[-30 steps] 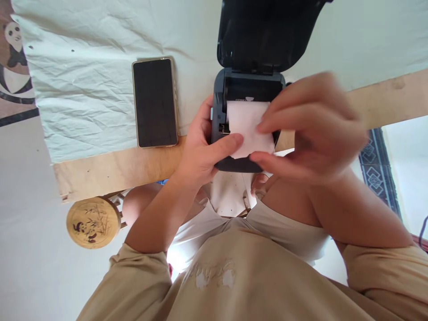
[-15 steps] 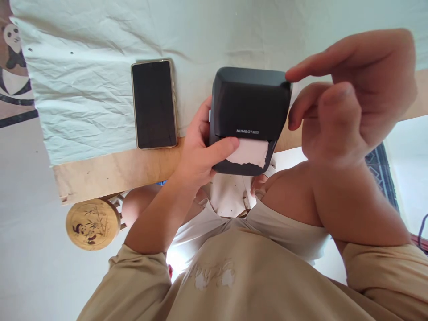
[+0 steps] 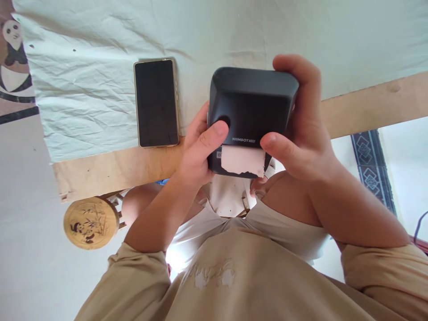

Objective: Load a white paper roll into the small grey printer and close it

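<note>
A black NIIMBOT label printer (image 3: 254, 104) is held above the table's front edge, between both hands. From its lower slot hangs a strip of pale paper (image 3: 242, 161) with a ragged torn end. My left hand (image 3: 199, 149) grips the printer's left side, thumb on the top face and the other fingers mostly hidden behind it. Around the right side wraps my right hand (image 3: 304, 120), with its thumb beside the printed brand name and a finger curled over the far right corner.
A phone (image 3: 157, 103) with a dark screen lies on the pale green cloth (image 3: 90, 98), left of the printer. The wooden table edge (image 3: 120, 178) runs in front of my legs. A round wooden stool (image 3: 91, 222) with a panda picture stands at the lower left.
My right hand has moved in from the right and closed on the printer's right side. My left thumb has shifted off the paper strip onto the printer's top face, uncovering the strip.
</note>
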A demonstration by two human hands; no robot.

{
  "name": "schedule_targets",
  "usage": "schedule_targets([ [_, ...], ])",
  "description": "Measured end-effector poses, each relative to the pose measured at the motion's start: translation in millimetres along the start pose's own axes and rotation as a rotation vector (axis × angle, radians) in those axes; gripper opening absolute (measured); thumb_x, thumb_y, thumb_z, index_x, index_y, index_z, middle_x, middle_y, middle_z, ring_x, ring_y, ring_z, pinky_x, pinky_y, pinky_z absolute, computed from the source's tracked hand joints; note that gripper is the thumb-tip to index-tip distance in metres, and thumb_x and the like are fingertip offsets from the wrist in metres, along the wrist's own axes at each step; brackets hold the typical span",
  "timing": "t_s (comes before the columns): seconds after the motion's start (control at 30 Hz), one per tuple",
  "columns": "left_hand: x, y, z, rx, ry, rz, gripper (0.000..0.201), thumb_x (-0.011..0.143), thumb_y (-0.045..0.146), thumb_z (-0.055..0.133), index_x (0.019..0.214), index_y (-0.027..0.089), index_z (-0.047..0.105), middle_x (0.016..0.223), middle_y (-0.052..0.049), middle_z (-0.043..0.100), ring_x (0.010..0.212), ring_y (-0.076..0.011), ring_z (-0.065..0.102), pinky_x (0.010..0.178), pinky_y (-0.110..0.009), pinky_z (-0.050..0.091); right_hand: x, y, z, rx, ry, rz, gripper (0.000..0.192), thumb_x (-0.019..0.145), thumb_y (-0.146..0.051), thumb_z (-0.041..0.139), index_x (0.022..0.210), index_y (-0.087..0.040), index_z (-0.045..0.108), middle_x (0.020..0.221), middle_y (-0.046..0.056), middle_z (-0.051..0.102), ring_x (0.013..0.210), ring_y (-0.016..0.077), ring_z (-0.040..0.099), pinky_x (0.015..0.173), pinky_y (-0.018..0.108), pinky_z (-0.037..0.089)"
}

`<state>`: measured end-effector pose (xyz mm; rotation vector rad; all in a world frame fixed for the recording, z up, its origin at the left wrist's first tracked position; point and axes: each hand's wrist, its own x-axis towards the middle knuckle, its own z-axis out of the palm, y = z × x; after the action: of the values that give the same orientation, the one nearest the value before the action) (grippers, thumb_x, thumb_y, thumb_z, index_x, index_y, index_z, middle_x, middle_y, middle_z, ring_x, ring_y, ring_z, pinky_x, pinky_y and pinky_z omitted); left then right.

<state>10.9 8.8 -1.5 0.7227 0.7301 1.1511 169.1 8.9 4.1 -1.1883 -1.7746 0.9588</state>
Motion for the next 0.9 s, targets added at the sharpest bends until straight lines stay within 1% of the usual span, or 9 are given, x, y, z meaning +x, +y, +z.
schedule_targets([
  [0.07,0,-1,2.3,-0.027,0.014,0.038,0.026,0.078,0.045,0.063,0.094,0.024,0.064,0.086,-0.004,0.07,0.116,-0.0271,0.061,0.088,-0.035,0.055,3,4,-1,0.135,-0.098,-0.017,0.073,0.077,-0.057,0.056,0.135,-0.036,0.017,0.106,0.0,0.054,0.072,0.0101,0.055,0.066,0.029,0.054],
  [0.13,0,0,0.9,-0.033,-0.017,0.043,0.024,0.08,0.043,0.062,0.096,0.025,0.063,0.083,-0.003,0.069,0.11,-0.0252,0.065,0.083,-0.034,0.056,5,6,-1,0.174,-0.127,-0.021,0.071,0.078,-0.052,0.057,0.134,-0.037,0.016,0.1,-0.002,0.055,0.066,0.0087,0.052,0.065,0.029,0.054],
  [0.23,0,3,-5.0,-0.007,-0.098,-0.013,0.022,0.081,0.04,0.063,0.098,0.026,0.061,0.079,-0.002,0.067,0.106,-0.0234,0.066,0.075,-0.03,0.056,6,9,0,0.162,-0.107,-0.031,0.069,0.078,-0.049,0.056,0.133,-0.035,0.017,0.101,-0.001,0.055,0.061,0.007,0.049,0.063,0.027,0.053],
  [0.33,0,5,-8.8,-0.004,-0.075,-0.027,0.022,0.082,0.04,0.063,0.097,0.024,0.06,0.082,-0.003,0.066,0.109,-0.0243,0.064,0.075,-0.029,0.054,6,10,2,0.159,-0.088,-0.012,0.068,0.079,-0.05,0.054,0.134,-0.036,0.016,0.107,0.0,0.054,0.061,0.0064,0.049,0.06,0.025,0.053],
  [0.4,0,5,-8.7,0.006,-0.068,-0.023,0.024,0.081,0.04,0.063,0.098,0.023,0.059,0.083,-0.004,0.065,0.107,-0.0244,0.065,0.069,-0.027,0.053,6,10,5,0.183,-0.073,0.002,0.066,0.08,-0.05,0.053,0.134,-0.037,0.017,0.115,0.0,0.052,0.066,0.0073,0.051,0.06,0.025,0.052],
  [0.5,0,2,-6.2,0.024,-0.09,-0.041,0.021,0.082,0.037,0.061,0.098,0.024,0.056,0.079,-0.002,0.062,0.085,-0.0197,0.068,0.055,-0.024,0.047,5,12,8,0.26,-0.023,-0.02,0.063,0.079,-0.048,0.056,0.132,-0.037,0.025,0.121,0.0,0.047,0.081,0.0102,0.055,0.068,0.027,0.053],
  [0.63,1,-3,-3.2,-0.001,-0.045,0.005,0.02,0.084,0.039,0.057,0.096,0.024,0.055,0.074,0.001,0.056,0.058,-0.0115,0.06,0.049,-0.022,0.043,6,16,11,0.387,-0.014,-0.072,0.058,0.079,-0.041,0.06,0.129,-0.038,0.031,0.112,0.0,0.047,0.078,0.0097,0.053,0.066,0.027,0.051],
  [0.8,3,-5,-4.1,-0.055,-0.112,-0.004,0.017,0.082,0.034,0.061,0.094,0.022,0.056,0.072,0.001,0.057,0.061,-0.0122,0.061,0.051,-0.023,0.047,8,21,10,0.394,-0.013,-0.091,0.056,0.079,-0.041,0.06,0.128,-0.04,0.032,0.111,0.0,0.049,0.079,0.012,0.053,0.066,0.029,0.05],
  [0.9,4,-3,-3.3,-0.104,-0.096,-0.012,0.014,0.082,0.031,0.063,0.091,0.023,0.057,0.07,0.002,0.057,0.063,-0.0129,0.063,0.051,-0.023,0.047,7,22,9,0.368,-0.021,-0.105,0.056,0.079,-0.042,0.058,0.128,-0.04,0.031,0.112,0.001,0.049,0.078,0.0125,0.053,0.065,0.029,0.05],
])
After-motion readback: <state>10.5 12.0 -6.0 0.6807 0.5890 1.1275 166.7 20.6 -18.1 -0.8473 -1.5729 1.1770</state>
